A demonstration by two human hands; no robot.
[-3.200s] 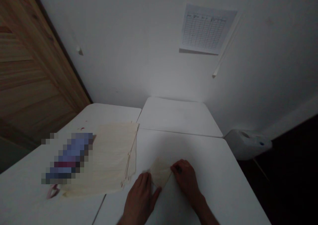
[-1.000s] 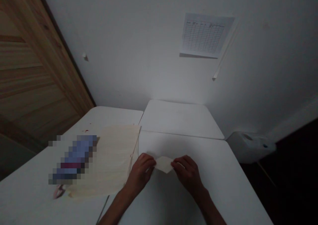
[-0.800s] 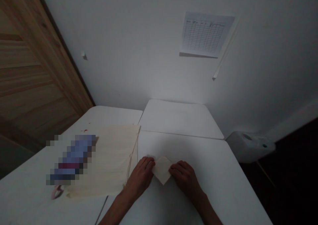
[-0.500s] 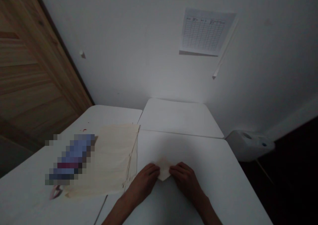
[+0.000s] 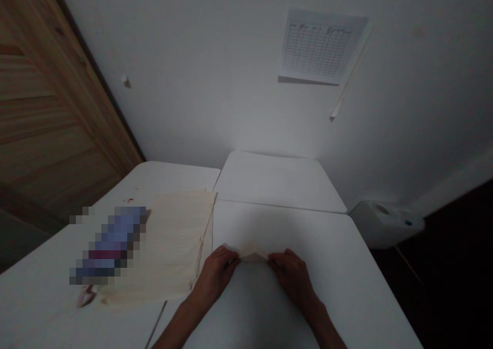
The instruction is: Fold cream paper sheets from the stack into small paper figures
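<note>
A small piece of folded cream paper or cloth is held between my two hands, just over the white table; which material it is I cannot tell. My left hand pinches its left corner, and my right hand pinches the right corner. A triangular flap shows along its near side. To the left of my left hand lies a stack of thin cream sheets with uneven right edges.
White tables stand together against the wall. A blurred-out blue item and a pinkish loop lie left of the stack. A printed chart hangs on the wall. A white container sits beyond the right edge.
The small cream piece was a pointed, diamond-like shape; its near point is now turned up and its near edge is straight. My hands have moved slightly apart, still gripping its corners.
</note>
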